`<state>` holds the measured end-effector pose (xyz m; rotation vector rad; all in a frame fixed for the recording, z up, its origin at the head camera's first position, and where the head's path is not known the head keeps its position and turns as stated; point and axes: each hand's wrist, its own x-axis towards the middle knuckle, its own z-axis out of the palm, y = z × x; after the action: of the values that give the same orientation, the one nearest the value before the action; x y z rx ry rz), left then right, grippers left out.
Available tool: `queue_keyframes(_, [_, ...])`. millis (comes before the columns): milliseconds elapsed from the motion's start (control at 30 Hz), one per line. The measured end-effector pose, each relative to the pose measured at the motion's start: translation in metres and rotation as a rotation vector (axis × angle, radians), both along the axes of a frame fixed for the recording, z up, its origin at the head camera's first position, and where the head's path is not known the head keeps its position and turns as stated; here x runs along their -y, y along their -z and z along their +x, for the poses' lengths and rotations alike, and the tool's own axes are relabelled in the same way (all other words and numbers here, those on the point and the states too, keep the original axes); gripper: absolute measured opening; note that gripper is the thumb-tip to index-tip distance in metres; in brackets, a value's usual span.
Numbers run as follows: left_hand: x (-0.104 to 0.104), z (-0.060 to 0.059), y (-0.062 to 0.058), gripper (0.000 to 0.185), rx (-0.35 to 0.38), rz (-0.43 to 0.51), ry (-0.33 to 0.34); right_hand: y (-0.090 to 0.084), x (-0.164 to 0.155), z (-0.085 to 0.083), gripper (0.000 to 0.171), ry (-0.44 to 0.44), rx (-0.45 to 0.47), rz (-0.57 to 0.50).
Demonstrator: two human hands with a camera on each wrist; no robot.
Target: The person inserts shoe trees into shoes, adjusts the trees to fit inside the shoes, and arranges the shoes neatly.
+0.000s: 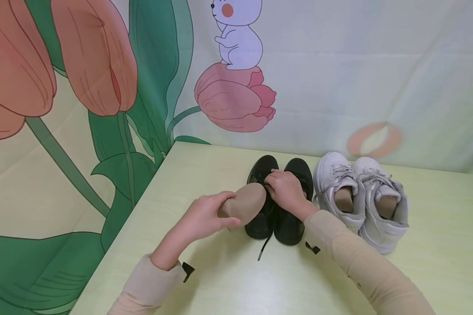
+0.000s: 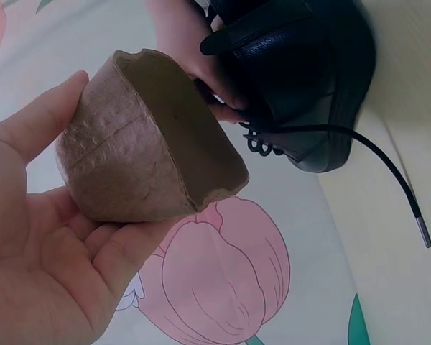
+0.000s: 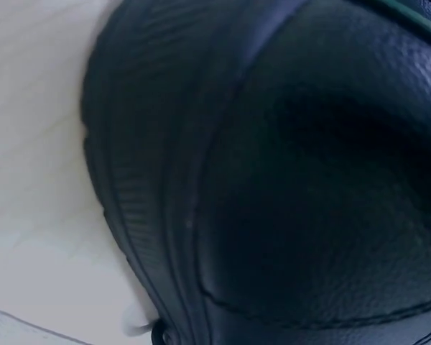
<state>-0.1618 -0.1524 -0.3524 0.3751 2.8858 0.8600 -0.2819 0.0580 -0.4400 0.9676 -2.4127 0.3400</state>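
A pair of black lace-up shoes stands on the pale green table. My left hand grips a brown moulded-paper shoe insert beside the left black shoe; in the left wrist view the insert lies in my palm, its hollow end toward the black shoe. My right hand rests on top of the black shoes at the laces, fingers curled into the opening. The right wrist view is filled by black leather. A loose black lace trails toward me.
A pair of white sneakers with brown inserts inside stands right of the black pair. A cloth backdrop printed with tulips and a white bear hangs behind and left of the table. The table's left edge runs diagonally.
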Motion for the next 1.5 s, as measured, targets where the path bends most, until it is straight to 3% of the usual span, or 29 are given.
queue_keyframes(467, [-0.008, -0.001, 0.001, 0.057, 0.034, 0.0, 0.019, 0.0, 0.001, -0.002, 0.004, 0.029, 0.045, -0.059])
queue_keyframes(1033, [-0.012, -0.002, 0.003, 0.057, 0.064, -0.011, 0.021, -0.005, 0.003, -0.001, 0.006, 0.117, 0.185, -0.113])
queue_keyframes(1500, [-0.017, -0.008, 0.005, 0.056, 0.046, 0.0, 0.054, -0.007, 0.003, -0.006, 0.009, 0.149, 0.296, -0.182])
